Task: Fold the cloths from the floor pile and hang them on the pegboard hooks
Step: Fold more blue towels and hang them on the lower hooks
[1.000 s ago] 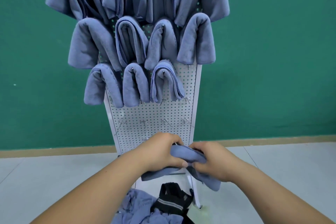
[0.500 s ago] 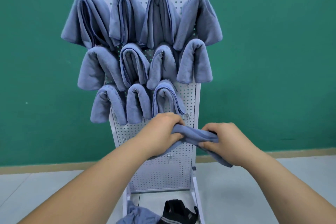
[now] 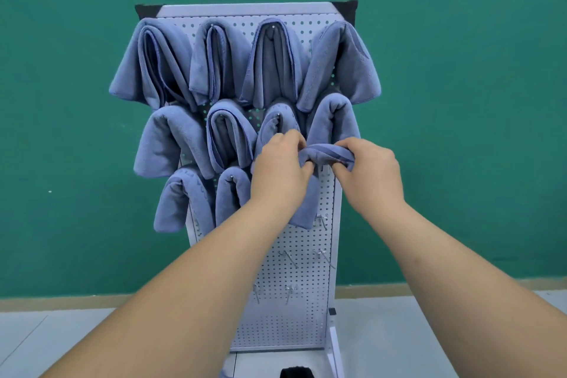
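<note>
At the right end of the pegboard's third row, I am holding the folded cloth bunched between both hands. Its fold ridge is running across and its tail is hanging down against the perforated face.

- My left hand is pinching the left end, fingers curled round the roll.
- My right hand is gripping the right end, thumb under, fingers wrapped over.
- Gripping both ends is, I judge, keeping the fold from opening while the middle is lining up with its peg. That peg is hiding behind the cloth, so I cannot tell whether it is catching yet.

Outward:

- Hung cloths are filling the two upper rows, four apiece, and at least two more are hanging just beside my left wrist.
- The one directly above is sitting very close over my cloth, so headroom is looking tight.
- The board's right edge is lying just beside my right hand, with open room beyond it toward the green wall.
- Bare hooks are standing free below, where nothing is crowding.
- The floor pile is not showing from here.
</note>
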Demonstrator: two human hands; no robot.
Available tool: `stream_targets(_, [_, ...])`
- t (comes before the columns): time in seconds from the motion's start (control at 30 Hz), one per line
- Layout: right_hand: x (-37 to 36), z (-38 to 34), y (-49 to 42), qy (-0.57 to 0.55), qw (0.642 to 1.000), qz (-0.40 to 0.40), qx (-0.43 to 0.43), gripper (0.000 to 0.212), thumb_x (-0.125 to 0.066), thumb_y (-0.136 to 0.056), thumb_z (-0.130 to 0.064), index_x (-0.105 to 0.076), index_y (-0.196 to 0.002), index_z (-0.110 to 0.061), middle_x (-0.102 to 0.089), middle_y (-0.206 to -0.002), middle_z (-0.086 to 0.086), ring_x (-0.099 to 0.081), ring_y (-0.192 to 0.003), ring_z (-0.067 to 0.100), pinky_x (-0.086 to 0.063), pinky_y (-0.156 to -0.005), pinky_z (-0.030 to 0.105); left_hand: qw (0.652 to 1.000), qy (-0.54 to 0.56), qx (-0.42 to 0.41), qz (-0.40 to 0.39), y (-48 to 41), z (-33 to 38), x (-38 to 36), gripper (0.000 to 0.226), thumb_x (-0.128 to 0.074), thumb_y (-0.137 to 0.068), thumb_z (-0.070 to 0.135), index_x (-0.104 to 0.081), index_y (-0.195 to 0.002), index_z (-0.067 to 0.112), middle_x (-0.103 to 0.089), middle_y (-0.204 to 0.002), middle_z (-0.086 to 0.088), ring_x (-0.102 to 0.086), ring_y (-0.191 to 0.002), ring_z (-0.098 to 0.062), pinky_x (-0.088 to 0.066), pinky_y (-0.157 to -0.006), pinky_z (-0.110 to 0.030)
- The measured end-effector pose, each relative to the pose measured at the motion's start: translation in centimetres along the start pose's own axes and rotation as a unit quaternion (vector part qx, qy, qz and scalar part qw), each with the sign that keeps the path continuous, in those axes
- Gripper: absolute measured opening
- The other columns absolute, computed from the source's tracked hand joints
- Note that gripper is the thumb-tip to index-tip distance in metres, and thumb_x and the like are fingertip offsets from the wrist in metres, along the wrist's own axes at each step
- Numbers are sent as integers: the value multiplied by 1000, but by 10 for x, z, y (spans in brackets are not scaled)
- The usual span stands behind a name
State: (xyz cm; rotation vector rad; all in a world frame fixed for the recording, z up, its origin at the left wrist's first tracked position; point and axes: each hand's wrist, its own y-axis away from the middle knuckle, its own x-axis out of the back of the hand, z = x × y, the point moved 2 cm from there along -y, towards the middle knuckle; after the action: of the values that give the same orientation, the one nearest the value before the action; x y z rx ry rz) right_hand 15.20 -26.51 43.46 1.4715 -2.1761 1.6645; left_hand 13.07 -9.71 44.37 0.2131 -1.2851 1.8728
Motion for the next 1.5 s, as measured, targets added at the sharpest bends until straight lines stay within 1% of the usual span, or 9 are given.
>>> stream_targets(0.27, [-27,33,-21,91,996,-12,-11,4,-70,-88,-28,-69,-92,-28,-64,-78,-8,-59,-71,24,-53,-61,36,980,-185,-53,-49,-26,2,-28,19,-64,-99,36,-54,-101,20,-60,-91,0,-56,-77,-26,-42,-62,-39])
stream_targets(0.4, [-42,38,-25,115,993,32,-9,9,-72,-88,-26,-65,-91,-21,-57,-91,-3,-50,-71,26,-40,-55,34,964,-252,-90,-8,-32,-2,-44,23,-67,-94,27,-45,-89,23,-59,-81,3,-50,-69,-25,-26,-73,-35])
stream_targets(0.53, [-61,48,-12,151,988,37,-6,22,-77,-84,-26,-57,-84,-16,-50,-90,2,-44,-65,28,-25,-50,29,958,-263,-115,13,-17,-15,-61,23,-77,-84,40,-59,-83,26,-60,-69,8,-54,-64,-20,-25,-73,-36])
stream_targets(0.77, [-78,65,21,135,990,30,35,31,-69,-92,-37,-65,-121,-24,-53,-99,-2,-56,-86,25,-32,-54,30,952,-231,-199,11,8,-38,-59,33,-60,-88,48,-74,-109,27,-65,-75,9,-59,-95,-20,-29,-121,-46])
stream_targets(0.87, [-81,66,21,108,993,35,13,36,-66,-93,-29,-66,-129,-25,-53,-101,-3,-53,-84,24,-33,-57,30,948,-255,-188,24,3,-37,-62,32,-76,-80,42,-71,-106,22,-62,-73,7,-61,-92,-21,-26,-122,-45])
stream_targets(1.13, [-85,61,19,64,995,42,-57,11,-67,-93,-21,-69,-104,-17,-47,-90,-2,-45,-70,26,-31,-58,32,960,-234,-136,77,8,-29,-87,27,-86,-69,28,-62,-76,16,-54,-58,1,-58,-76,-26,-31,-120,-48])
stream_targets(1.23, [-88,61,34,40,996,13,-74,16,-61,-99,-28,-65,-113,-21,-48,-94,-3,-52,-75,27,-34,-58,35,959,-213,-163,87,23,-31,-93,23,-82,-77,27,-71,-91,12,-64,-71,-2,-63,-87,-27,-29,-122,-49])
stream_targets(1.37, [-86,60,54,-24,996,-5,-88,52,-61,-101,-32,-49,-151,-25,-57,-127,-2,-58,-106,23,-47,-76,36,973,-165,-150,53,53,-32,-90,53,-73,-90,30,-63,-136,6,-70,-119,-6,-59,-122,-29,-24,-127,-52])
stream_targets(1.5, [-79,52,80,-56,994,-9,-90,64,-63,-101,-31,-39,-160,-23,-47,-151,-4,-51,-131,20,-49,-96,36,989,-66,-125,54,85,-27,-81,54,-71,-90,18,-58,-142,9,-61,-139,-2,-53,-132,-27,-36,-119,-45])
